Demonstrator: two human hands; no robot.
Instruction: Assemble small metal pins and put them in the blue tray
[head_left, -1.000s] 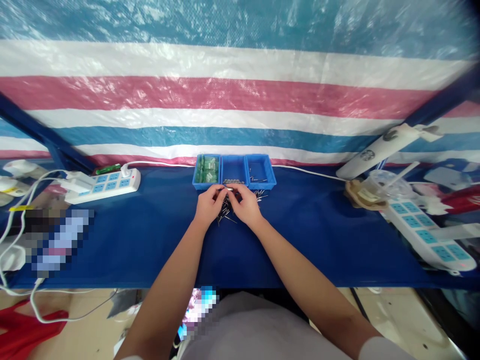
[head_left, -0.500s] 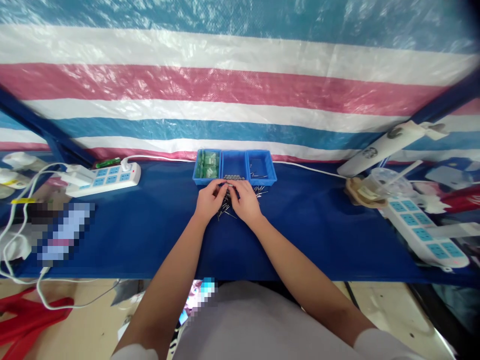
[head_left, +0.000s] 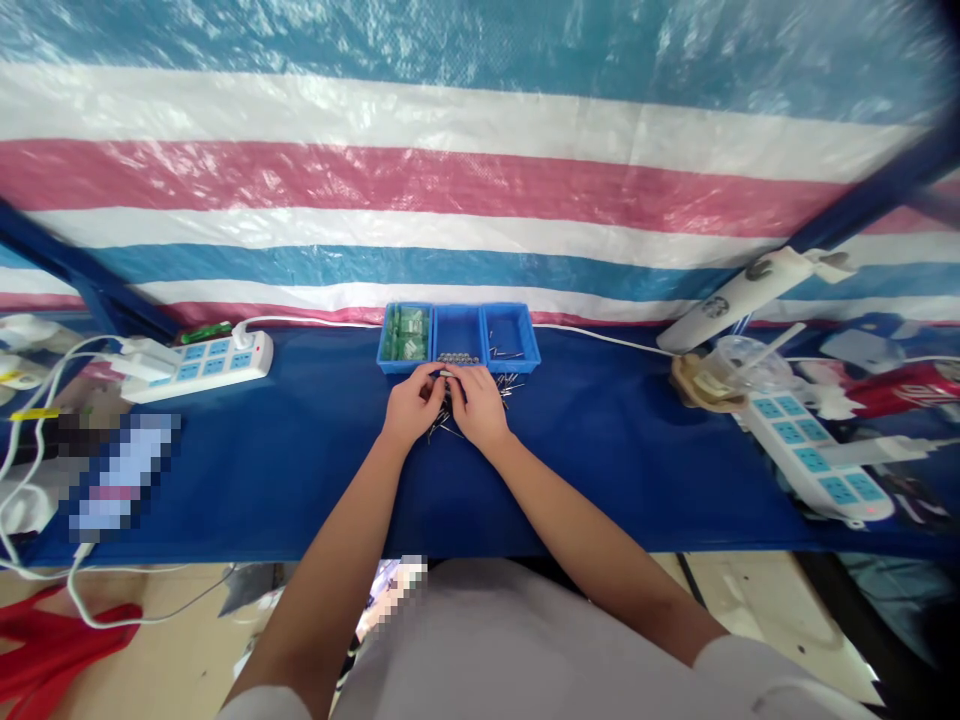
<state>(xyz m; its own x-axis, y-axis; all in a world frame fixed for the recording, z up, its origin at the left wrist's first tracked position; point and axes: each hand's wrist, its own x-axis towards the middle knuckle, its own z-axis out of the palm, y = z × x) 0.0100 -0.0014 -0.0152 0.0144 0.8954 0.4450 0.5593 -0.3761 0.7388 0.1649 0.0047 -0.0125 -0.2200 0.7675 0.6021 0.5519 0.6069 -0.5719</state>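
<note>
My left hand [head_left: 411,405] and my right hand [head_left: 478,405] meet just in front of a blue three-part bin [head_left: 384,366]. Fingers of both hands are curled together around something small, mostly hidden by the fingertips. Below and beside them lies a pile of thin metal pins [head_left: 450,430], partly covered by the hands. A row of small round metal parts [head_left: 457,358] sits right behind the fingertips at the middle compartment. The left compartment holds green packets [head_left: 411,335]; a few thin metal pins [head_left: 506,353] lie in the right one.
A white power strip [head_left: 217,378] and a phone [head_left: 127,475] on a cable are at the left. To the right stand a plastic cup [head_left: 739,370], a second power strip [head_left: 806,450] and a white rolled bag [head_left: 731,300]. A striped sheet [head_left: 450,180] hangs behind the table.
The view has shifted slightly, so the whole scene sits a little further left. My hands stay together at the same spot before the bin, with only small finger movement.
</note>
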